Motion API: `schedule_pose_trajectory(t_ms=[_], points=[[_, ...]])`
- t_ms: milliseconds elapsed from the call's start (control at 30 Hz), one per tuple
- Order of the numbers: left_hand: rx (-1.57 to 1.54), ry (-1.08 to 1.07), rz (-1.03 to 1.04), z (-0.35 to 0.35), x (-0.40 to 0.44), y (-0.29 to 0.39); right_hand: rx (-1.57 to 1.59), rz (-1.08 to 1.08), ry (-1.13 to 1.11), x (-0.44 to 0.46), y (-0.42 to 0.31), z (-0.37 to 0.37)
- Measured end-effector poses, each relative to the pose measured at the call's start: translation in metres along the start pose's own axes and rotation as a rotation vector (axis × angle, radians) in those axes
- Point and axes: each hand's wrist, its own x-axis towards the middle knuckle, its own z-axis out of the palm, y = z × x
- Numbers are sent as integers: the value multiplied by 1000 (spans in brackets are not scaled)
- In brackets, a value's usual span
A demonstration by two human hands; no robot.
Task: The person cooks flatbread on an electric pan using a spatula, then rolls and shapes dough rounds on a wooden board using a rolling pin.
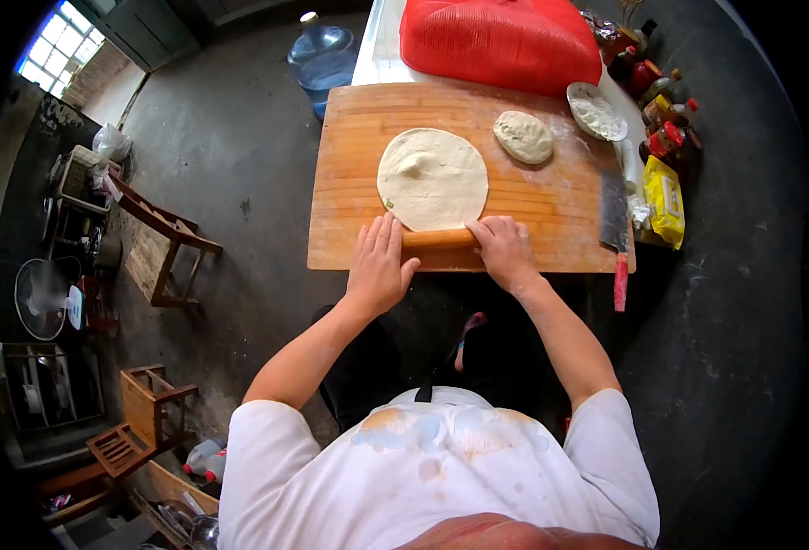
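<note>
Dark floor (258, 183) below a wooden board (349, 137). Flat dough (441, 188) lies left of centre. Left hand (379, 264) spread flat, right hand (507, 249) bent, grip unclear; both on the rolling pin (441, 239), at the dough's near edge. Uneven pressure could tear it.

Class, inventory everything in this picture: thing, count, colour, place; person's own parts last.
Table: 1, white, upper centre
Board: 1, light brown, on table
Rolled dough: 1, cream, on board
Dough lump: 1, cream, right of rolled dough
Rolling pin: 1, brown, board's near edge
Cleaver: 1, grey-red, board's right edge
Powder bowl: 1, white, board's far-right corner
Plastic object: 1, red, beyond board
Packet: 1, yellow, right of board
Jars and bottles: several, mixed, upper right
Water jug: 1, blue, left of table
Chairs: 2, brown, floor at left
Left hand: 1, bare, pin's left end
Right hand: 1, bare, pin's right end
</note>
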Motion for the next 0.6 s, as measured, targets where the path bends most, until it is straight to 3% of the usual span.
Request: schedule_pose_trajectory(t_ms=[167, 200, 333, 433, 533, 600], points=[[52, 14, -26, 18, 49, -41, 88, 72, -38, 37, 7, -4], [78, 62, -46, 28, 72, -54, 67, 104, 22, 52, 12, 2], [158, 26, -106, 35, 157, -80, -179, 200, -156, 128, 34, 11], [156, 145, -103, 43, 212, -100, -180, 238, -37, 174, 59, 16], [199, -5, -173, 33, 235, -90, -268, 261, 79, 193, 65, 18], [155, -84, -26, 38, 226, -82, -199, 230, -26, 168, 48, 14]])
